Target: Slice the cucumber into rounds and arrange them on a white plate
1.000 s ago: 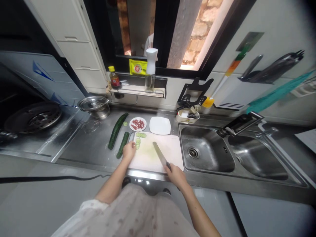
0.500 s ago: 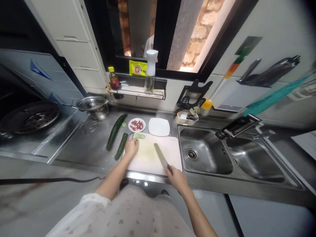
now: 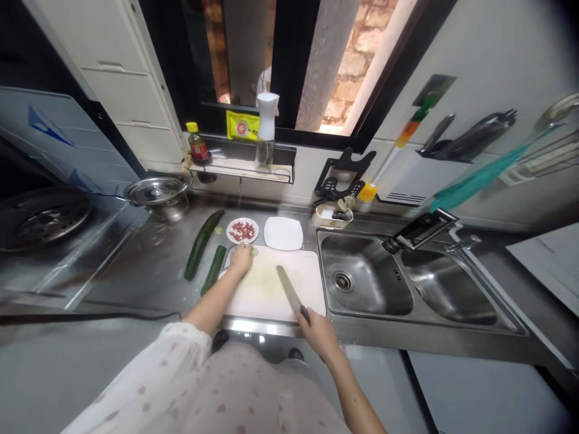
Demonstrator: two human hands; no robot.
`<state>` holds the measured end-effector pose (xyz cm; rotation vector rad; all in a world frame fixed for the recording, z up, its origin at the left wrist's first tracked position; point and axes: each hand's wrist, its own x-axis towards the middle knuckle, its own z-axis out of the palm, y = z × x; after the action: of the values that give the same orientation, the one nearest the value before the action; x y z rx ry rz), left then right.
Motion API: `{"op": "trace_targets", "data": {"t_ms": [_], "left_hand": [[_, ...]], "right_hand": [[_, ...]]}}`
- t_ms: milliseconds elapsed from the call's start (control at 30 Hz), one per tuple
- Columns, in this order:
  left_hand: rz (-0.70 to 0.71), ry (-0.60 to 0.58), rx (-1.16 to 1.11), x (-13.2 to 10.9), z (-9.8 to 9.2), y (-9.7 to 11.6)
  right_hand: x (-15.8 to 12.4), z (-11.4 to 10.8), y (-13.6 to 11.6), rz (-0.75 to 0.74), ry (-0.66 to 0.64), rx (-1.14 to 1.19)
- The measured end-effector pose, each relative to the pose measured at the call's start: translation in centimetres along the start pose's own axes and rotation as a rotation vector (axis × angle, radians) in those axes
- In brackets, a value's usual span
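In the head view, my right hand (image 3: 319, 331) is closed round the black handle of a knife (image 3: 289, 288), at the near right part of the white cutting board (image 3: 303, 277); blade points away from me and slightly left, lying over the board, can't tell if it touches. My left hand (image 3: 242, 259) is at the board's far left corner, fingers bunched and turned down, at the cucumber slices (image 3: 254, 252); one pale green slice shows just right of the fingertips, the rest is hidden. Can't tell whether my left fingers grip a slice or only press. Left of the board, on the steel counter (image 3: 136, 268): a shorter cucumber piece (image 3: 216, 265), its near end close by my left forearm, and further left a long whole cucumber (image 3: 202, 247), tilted the same way. Small cut cucumber end (image 3: 219, 230) sits near the long one's far end. Beyond the board, side by side: round white plate (image 3: 230, 234) holding chopped red bits (image 3: 242, 231), then a square white plate (image 3: 283, 233), nothing visible on it. Right of the board, the double sink (image 3: 373, 280). Lidded steel pot (image 3: 156, 193) back left.
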<state>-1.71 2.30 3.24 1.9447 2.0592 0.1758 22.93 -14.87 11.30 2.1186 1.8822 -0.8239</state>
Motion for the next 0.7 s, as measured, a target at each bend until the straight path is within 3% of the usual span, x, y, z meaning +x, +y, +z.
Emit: {"op": "trace_targets", "data": {"t_ms": [267,433,567,700], "left_hand": [[-0.036,0.015,-0.059,0.9,0.5,0.2],[-0.113,0.017,-0.242,0.6,0.6,0.5],[-0.166,-0.066,-0.444,-0.6,1.2,0.9],[-0.170,-0.176,-0.495,-1.9,2.1,1.3]], "right_hand": [[-0.1,-0.2,0.4,0.002,-0.003,0.005],[0.0,-0.1,0.2,0.000,-0.007,-0.005],[-0.2,-0.1,-0.3,-0.014,0.003,-0.007],[-0.5,-0.3,-0.6,-0.032,-0.001,-0.019]]}}
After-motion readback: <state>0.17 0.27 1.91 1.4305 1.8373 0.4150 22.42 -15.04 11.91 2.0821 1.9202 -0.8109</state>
